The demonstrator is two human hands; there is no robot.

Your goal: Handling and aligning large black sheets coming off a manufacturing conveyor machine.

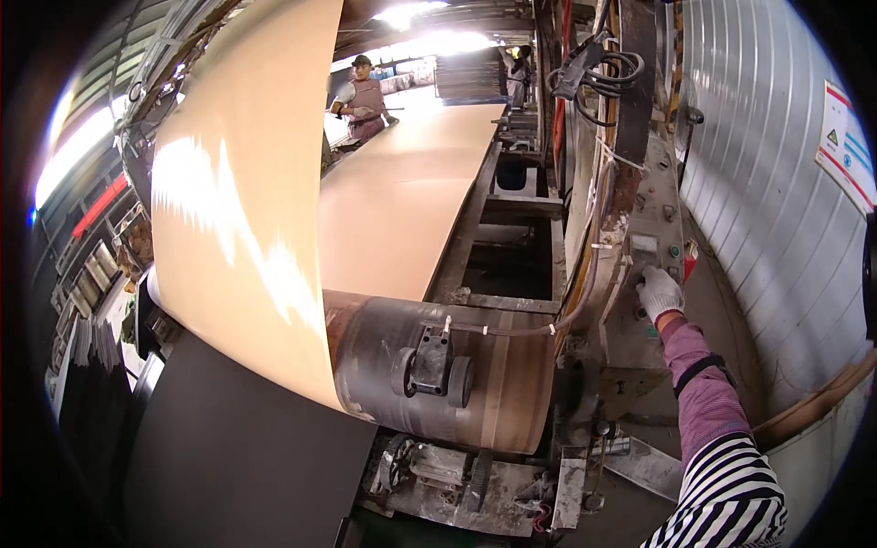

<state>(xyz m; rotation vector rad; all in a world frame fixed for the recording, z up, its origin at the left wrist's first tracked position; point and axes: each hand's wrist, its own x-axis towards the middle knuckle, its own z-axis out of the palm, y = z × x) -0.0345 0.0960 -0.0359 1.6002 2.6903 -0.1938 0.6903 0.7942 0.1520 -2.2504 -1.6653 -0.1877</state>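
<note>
My right hand [660, 294], in a white knit glove, reaches out to a grey control panel [626, 321] at the right of the machine. Its fingers are curled in against the panel face; the knob or button they may be gripping is hidden beneath them. Close by are a green button [674, 250] and a small display window [644, 244]. Left of the panel, a wide tan sheet [247, 210] curves down past a large dark roller [438, 365] with a small wheeled bracket [432, 365] resting on it. My left hand is out of the picture.
Beyond the roller, a flat tan sheet [411, 196] runs away from me, with a co-worker [365, 100] beside its far end. A dark sheet [247, 447] hangs at the lower left. Coiled cables [612, 82] hang above. A corrugated wall [758, 137] bounds the right side.
</note>
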